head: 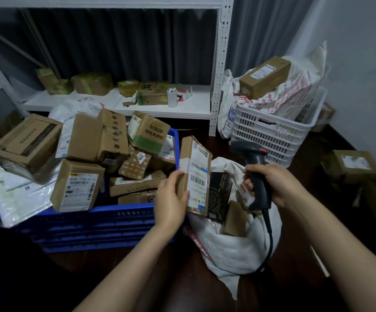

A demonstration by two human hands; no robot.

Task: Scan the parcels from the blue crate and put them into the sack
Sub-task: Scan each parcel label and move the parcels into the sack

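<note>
Head view, single station.

The left forearm enters from 7 o'clock. The left hand is clamped on an upright cardboard parcel at its lower left edge, with the thumb lying on the label face. The barcode label faces the wearer.

The parcel stands over the mouth of the white sack, just beside the right wall of the blue crate. The crate lies at 8 o'clock from the parcel and is heaped with cardboard boxes.

The right forearm enters from 4 o'clock. The right hand is wrapped round the handle of a black scanner, whose head rises at 11 o'clock from the fist. Its cable drops toward 6 o'clock across the sack.

The hands are apart, with the sack's mouth between them. The sack holds a black box and brown boxes.

A white basket stands at 1 o'clock from the scanner.
</note>
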